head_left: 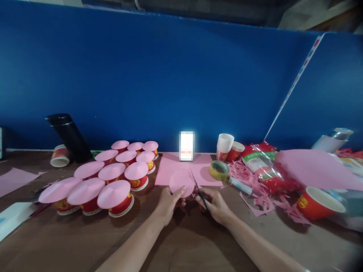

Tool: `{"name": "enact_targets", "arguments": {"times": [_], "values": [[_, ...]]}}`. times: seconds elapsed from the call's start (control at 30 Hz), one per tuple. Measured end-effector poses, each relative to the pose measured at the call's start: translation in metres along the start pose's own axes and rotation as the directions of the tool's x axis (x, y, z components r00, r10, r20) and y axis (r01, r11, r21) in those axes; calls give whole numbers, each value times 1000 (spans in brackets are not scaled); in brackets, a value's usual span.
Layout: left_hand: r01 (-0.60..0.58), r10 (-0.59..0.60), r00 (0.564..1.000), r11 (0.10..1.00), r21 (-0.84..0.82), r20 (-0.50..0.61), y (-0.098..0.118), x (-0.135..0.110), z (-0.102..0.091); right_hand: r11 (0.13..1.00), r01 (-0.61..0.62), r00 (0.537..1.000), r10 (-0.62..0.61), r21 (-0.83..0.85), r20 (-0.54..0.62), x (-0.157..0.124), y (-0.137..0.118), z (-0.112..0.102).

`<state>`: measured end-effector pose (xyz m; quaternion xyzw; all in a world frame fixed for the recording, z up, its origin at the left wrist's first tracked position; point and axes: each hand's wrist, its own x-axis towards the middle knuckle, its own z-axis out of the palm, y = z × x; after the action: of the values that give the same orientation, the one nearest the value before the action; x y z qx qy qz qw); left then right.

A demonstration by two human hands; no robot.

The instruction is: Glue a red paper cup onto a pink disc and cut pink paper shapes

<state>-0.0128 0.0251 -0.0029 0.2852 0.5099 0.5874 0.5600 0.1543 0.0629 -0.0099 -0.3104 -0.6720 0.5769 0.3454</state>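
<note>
My left hand (pixel 169 201) pinches a pink paper disc (pixel 181 181) by its lower edge, holding it upright over the brown table. My right hand (pixel 214 204) grips a pair of scissors (pixel 197 187); the thin blades point up and left, right beside the disc's right edge. A flat pink paper sheet (pixel 170 169) lies just behind both hands. To the left stand several upside-down red paper cups topped with pink paper cones (pixel 114 193).
A tape roll (pixel 219 170), a glue tube (pixel 240 185), pink paper scraps (pixel 259 189), a bag of red cups (pixel 262 162), stacked cups (pixel 225 146) and a tipped red cup (pixel 319 203) lie right. A black flask (pixel 69 136) leans at the blue back wall.
</note>
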Motion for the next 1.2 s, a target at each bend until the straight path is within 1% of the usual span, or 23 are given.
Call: {"name": "enact_targets", "arguments": {"times": [0.17, 0.53, 0.77, 0.93, 1.2], "values": [[-9, 10, 1000, 999, 34, -20, -1, 1, -1, 1000, 8, 1000, -8, 1, 1, 1, -4, 1], [-14, 12, 999, 998, 63, 33, -3, 2, -2, 999, 14, 1000, -15, 49, 13, -1, -1, 0], [-20, 18, 999, 998, 59, 31, 1, 0, -1, 998, 40, 999, -42, 58, 29, -1, -1, 0], [-20, 18, 999, 998, 64, 31, 0, 0, -2, 997, 53, 998, -55, 57, 30, 0, -1, 0], [-22, 22, 1000, 997, 67, 10, 0, 0, -2, 999, 33, 999, -33, 44, 8, 0, 0, 0]]}}
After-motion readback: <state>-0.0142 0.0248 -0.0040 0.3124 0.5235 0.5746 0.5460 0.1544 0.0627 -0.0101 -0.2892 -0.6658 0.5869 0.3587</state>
